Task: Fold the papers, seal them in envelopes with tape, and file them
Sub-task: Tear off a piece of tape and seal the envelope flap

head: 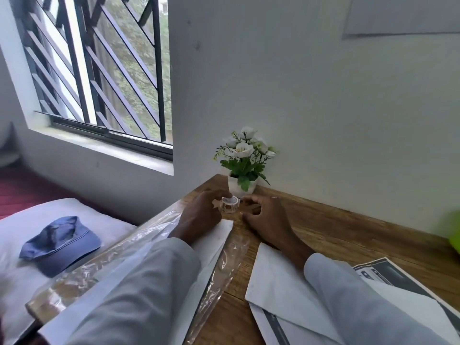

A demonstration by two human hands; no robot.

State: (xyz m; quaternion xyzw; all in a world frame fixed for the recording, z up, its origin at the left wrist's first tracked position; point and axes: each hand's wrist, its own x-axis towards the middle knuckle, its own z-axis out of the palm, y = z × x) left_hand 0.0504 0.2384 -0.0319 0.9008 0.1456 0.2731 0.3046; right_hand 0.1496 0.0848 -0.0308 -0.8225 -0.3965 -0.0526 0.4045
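Left hand pinches tape roll near table's far edge; right hand loosely curled, holding nothing.

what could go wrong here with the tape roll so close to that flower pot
1. The left hand grips the small patterned tape roll right in front of the small white flower pot; a sharp pull could knock the pot over.
2. The right hand hovers nearby with fingers curled, holding nothing, so the tape end may stick back on itself.
3. The left sleeve lies across the white envelope and could drag or crease it.
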